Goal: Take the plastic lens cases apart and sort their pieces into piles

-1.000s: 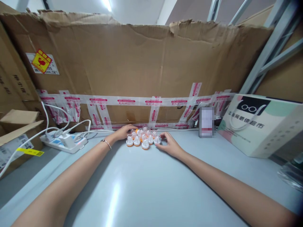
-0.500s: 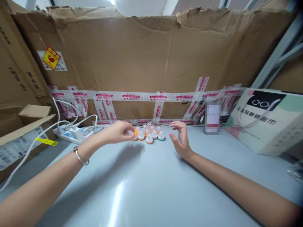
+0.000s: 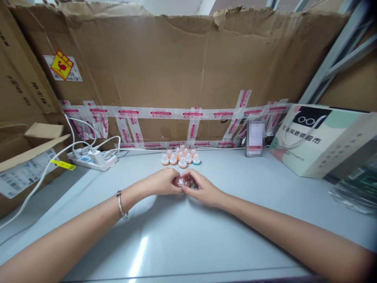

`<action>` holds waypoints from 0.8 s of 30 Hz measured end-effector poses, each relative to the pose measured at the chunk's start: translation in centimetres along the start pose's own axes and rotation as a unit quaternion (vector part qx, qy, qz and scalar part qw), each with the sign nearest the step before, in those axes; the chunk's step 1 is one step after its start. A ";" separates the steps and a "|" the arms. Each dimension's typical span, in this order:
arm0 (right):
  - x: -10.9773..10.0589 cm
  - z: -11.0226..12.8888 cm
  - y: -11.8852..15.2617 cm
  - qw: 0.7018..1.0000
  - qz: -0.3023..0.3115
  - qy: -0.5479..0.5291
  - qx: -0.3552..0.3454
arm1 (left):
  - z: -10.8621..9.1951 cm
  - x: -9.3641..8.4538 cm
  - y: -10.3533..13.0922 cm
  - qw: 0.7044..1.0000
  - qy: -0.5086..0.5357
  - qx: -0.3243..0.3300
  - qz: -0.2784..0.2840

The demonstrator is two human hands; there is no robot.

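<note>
Inspection finds one small clear-domed piece (image 3: 180,181) at the centre of the work, low over the table (image 3: 194,236), with the left hand (image 3: 164,182) closed around it from nine o'clock and the right hand (image 3: 206,190) curled at its three o'clock side, whether clamped or merely touching I cannot tell. Similar pieces (image 3: 182,161) stand clustered at twelve o'clock, well clear of both hands. The step in hand is judged two-handed handling of this single piece; any next move calls for a steady left hold and square right-fingertip contact.
</note>
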State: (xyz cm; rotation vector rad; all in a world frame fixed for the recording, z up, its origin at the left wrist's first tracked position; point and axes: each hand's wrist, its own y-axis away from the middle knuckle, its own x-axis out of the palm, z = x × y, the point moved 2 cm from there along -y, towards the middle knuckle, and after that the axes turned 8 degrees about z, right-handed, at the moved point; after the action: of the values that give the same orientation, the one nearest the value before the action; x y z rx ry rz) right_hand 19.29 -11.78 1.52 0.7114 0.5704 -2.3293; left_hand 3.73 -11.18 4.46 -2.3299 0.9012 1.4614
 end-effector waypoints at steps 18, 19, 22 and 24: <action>1.7 0.0 -0.8 0.989 -0.097 0.087 0.073 | 1.3 3.9 1.2 0.981 0.123 0.026 -0.146; 1.7 0.0 -0.8 0.988 -0.101 0.091 0.069 | 1.3 4.1 1.3 0.980 0.133 0.027 -0.146; 1.8 -0.2 -0.8 0.988 -0.107 0.096 0.057 | 1.5 4.4 1.2 0.976 0.159 0.024 -0.145; 1.8 -0.3 -0.8 0.988 -0.107 0.100 0.053 | 1.6 4.6 1.2 0.975 0.163 0.026 -0.147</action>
State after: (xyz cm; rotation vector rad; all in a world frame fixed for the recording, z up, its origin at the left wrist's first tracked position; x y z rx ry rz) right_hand 17.66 -11.84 0.32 0.9860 0.6414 -2.5173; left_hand 3.23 -12.99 -0.15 -2.5732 0.6177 0.9467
